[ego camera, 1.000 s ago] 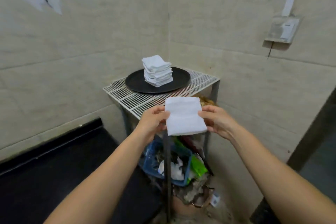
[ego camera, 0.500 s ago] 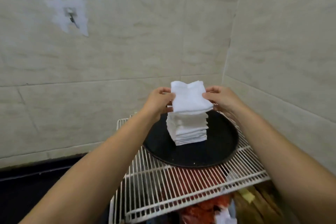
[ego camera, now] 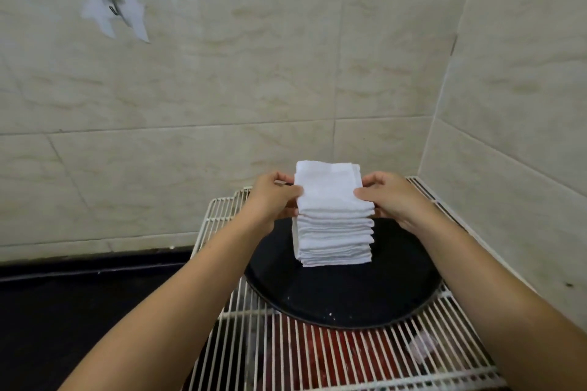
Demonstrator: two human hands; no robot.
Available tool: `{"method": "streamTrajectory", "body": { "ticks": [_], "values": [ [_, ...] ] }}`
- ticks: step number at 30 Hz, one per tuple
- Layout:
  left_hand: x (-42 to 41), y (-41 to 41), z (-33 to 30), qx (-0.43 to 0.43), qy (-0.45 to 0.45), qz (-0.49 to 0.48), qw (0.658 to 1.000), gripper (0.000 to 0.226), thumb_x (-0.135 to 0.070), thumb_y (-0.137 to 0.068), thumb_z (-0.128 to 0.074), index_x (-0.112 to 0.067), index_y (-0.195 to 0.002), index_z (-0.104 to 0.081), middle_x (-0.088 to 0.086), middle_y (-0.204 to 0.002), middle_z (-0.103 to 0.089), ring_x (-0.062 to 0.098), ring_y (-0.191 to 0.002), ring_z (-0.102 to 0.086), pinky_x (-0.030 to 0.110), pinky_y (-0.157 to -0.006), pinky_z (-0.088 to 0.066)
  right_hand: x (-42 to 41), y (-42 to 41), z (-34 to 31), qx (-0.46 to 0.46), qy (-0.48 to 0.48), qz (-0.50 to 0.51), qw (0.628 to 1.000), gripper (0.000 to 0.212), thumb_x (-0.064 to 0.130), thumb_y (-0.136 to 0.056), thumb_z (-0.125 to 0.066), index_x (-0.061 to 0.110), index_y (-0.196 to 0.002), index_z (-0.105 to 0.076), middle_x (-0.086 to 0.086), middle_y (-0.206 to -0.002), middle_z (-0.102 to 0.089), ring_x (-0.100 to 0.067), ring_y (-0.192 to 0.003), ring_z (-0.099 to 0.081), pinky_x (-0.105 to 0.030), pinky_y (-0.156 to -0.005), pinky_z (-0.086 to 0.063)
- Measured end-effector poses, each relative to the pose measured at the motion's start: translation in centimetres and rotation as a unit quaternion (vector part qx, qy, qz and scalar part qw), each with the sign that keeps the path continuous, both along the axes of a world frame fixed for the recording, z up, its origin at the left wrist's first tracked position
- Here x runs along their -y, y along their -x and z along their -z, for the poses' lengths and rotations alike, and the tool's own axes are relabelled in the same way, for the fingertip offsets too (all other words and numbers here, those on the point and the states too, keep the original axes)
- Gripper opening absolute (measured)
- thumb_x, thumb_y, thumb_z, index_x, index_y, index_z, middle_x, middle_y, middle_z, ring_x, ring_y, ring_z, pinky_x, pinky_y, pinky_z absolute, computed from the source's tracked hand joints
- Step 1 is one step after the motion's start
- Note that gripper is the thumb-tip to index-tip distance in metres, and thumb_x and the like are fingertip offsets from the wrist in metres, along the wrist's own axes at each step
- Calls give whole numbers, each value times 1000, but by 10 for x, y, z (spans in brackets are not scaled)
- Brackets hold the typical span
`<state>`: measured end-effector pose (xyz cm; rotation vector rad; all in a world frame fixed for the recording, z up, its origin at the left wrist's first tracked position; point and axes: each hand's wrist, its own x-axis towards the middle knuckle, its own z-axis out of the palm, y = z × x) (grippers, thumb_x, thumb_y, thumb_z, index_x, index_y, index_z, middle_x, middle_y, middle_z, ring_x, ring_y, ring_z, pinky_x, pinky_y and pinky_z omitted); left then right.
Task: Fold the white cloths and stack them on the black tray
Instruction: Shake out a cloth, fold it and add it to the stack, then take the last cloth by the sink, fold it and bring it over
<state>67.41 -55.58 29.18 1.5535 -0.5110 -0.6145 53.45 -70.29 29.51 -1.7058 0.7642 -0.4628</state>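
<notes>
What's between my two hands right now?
In the head view, a folded white cloth sits between the left hand and right hand, pinched at both side edges, at the top of the stack on the black tray.

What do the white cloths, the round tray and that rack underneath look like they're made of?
White cloths: soft terry-like fabric, nubby surface. Black tray: matte, probably plastic or rubberised; dull, speckled with crumbs. Rack: thin wire, seemingly white-coated metal.

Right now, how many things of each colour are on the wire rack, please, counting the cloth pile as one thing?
White: 1, the cloth pile, both hands on its top cloth
Black: 1, the round tray under it
Total: 2
</notes>
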Motion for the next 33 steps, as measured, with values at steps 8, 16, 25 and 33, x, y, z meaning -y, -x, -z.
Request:
{"method": "streamTrajectory", "body": {
  "ticks": [8,16,25,33],
  "values": [
    [-17,4,-1,62,-32,-57,996,20,-15,-87,-63,-12,-101,-49,3,-73,-52,12,-55,-45,18,-36,-34,5,6,-12,-59,119,53,990,27,35,-89,-61,12,-102,-57,-3,-84,-61,-20,-78,-61,-32,-65,-48],
    [-132,-10,-9,147,-35,-143,978,14,-17,-92,-55,-14,-104,-46,6,-86,-50,12,-62,-47,24,-47,-36,-109,-30,-52,127,332,35,934,20,21,-94,-52,10,-109,-59,-1,-95,-58,-13,-84,-52,-17,-71,-34],
    [-486,22,38,324,-282,-342,836,25,-26,-91,-56,-16,-114,-52,-3,-88,-60,14,-81,-56,31,-76,-46,-459,-123,41,151,402,-301,851,23,30,-95,-49,14,-109,-59,-5,-108,-58,-22,-101,-55,-37,-88,-45],
    [-796,131,94,256,-507,-446,692,32,-33,-95,-48,-14,-120,-50,6,-113,-56,24,-111,-50,39,-91,-43,-769,-79,119,199,429,-481,738,28,35,-92,-49,15,-110,-59,-4,-120,-55,-26,-109,-54,-39,-84,-42]
  ]
}}
